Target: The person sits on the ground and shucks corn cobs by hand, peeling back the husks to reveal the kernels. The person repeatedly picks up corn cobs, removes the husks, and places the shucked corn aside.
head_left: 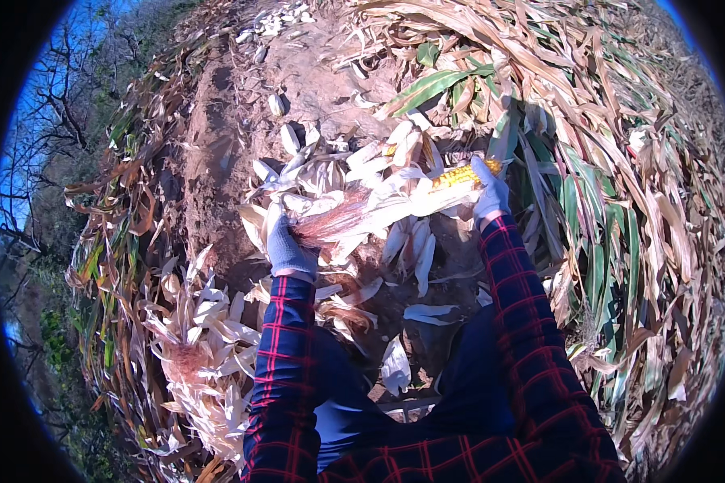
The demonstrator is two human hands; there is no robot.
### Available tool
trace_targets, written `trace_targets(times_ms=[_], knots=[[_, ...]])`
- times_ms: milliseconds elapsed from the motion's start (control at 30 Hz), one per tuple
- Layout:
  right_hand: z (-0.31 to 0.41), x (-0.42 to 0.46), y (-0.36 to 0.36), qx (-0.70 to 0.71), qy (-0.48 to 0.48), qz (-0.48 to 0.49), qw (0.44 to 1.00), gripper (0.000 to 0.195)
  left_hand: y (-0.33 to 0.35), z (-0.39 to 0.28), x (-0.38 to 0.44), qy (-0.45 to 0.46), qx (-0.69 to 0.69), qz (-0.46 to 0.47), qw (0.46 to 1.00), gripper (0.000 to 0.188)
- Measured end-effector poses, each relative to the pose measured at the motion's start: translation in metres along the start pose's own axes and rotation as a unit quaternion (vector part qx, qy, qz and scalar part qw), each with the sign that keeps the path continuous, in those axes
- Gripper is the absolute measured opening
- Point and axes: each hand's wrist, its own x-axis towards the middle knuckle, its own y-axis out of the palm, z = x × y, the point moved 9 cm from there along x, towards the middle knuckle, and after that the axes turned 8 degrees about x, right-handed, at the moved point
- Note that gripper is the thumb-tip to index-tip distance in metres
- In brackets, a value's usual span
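Observation:
My right hand (489,190), in a pale knit glove, grips the right end of an ear of yellow corn (459,176). Its kernels are bare on top, while pale husk (399,205) spreads from it to the left. My left hand (290,241), gloved too, is at the far end of that husk, closed around husk leaves and reddish-brown corn silk (332,222); its fingertips are partly hidden. Beyond the held ear, more husks lie on the soil, with yellow kernels showing on another ear (389,149).
Dry corn stalks (604,199) are heaped along the right, some leaves green. A pile of stripped husks (205,362) lies at the lower left. Pale ears in husk (278,21) are scattered farther up the bare soil (211,157). Stalks and leafless trees line the left.

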Motion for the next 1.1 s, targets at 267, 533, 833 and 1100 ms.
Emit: trace_targets(times_ms=[267,533,833,1100], knots=[[0.001,-0.016,0.044,-0.191,-0.121,0.149,0.963,0.038,-0.06,-0.043,0.018,0.095,0.43,-0.14,0.887,0.023],[-0.008,-0.057,0.086,-0.459,-0.227,0.176,0.841,0.06,0.044,0.013,-0.013,0.222,0.644,0.114,0.723,0.042],[-0.026,-0.111,0.119,-0.53,-0.195,0.248,0.787,0.071,0.053,0.107,-0.038,-0.194,0.363,0.295,0.862,0.057],[-0.054,-0.153,0.131,-0.417,-0.185,0.399,0.796,0.059,0.061,0.104,-0.04,-0.219,0.153,0.268,0.926,0.04]])
